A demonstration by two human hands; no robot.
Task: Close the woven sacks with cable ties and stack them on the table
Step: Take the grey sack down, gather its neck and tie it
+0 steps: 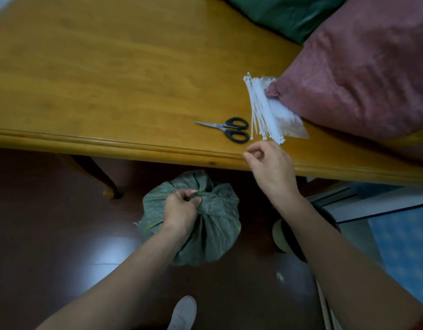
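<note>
Shoe toe (184, 310) on dark floor; just beyond, left hand (180, 210) grips the bunched neck of a crinkled green sack (213, 229), keeping it gathered for tying; right hand (270, 163) curls beside the stiff white cable ties (263, 110) on the table (110, 79); whether it pinches one, cannot tell; pink woven sack (360, 67) far right.

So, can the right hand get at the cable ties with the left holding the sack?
Probably yes. The right hand is at the table edge, just short of the cable ties, with nothing between. The scissors lie aside; the red sack only overlaps their bag.
</note>
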